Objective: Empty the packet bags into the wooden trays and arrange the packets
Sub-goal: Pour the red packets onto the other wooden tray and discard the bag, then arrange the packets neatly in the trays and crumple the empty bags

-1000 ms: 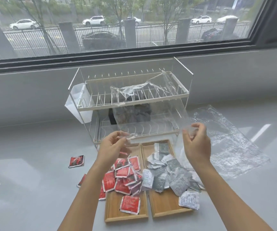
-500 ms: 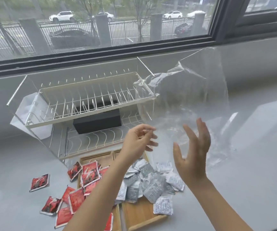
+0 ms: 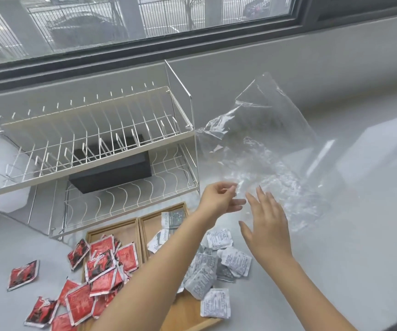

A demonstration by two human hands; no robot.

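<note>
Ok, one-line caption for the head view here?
Both hands, left and right, open beside an empty clear bag; red packets and silver packets heaped over wooden trays.

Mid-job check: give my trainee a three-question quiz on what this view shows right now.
1. True or false: every red packet lies inside the left wooden tray.
2. Which colour of packets sits on and around the right wooden tray: A) red, B) silver, C) blue?
3. What lies on the lower shelf of the dish rack?

Key:
1. False; several red ones lie on the counter to the tray's left.
2. B; the silver packets spill past the tray's right edge too.
3. A black box.

Note: the clear plastic bag looks empty, with the left hand and right hand just below it; whether either grips it is unclear.
</note>
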